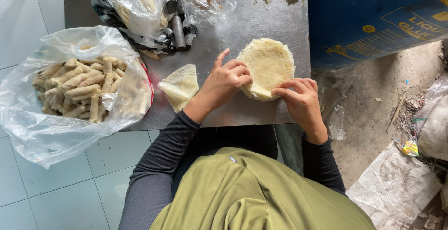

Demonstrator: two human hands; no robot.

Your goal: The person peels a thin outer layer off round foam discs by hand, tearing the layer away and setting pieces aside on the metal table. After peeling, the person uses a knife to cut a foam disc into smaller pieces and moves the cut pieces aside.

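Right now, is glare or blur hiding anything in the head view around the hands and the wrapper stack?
Head view: soft, even daylight, with only faint shadows under the left hand and right hand; both are sharp, as is the round wrapper stack. The metal table shows a dull sheen, not blinding. The clear bag of rolls has bright glare on its creases, veiling some rolls.

Soft daylight is filling the scene evenly, casting only faint shadows under the hands. The steel table [261, 20] is giving off a dull sheen, and the clear plastic bag [56, 132] is catching pale glare. Focus is holding sharp centrally; the corners are perhaps softening and bending slightly.
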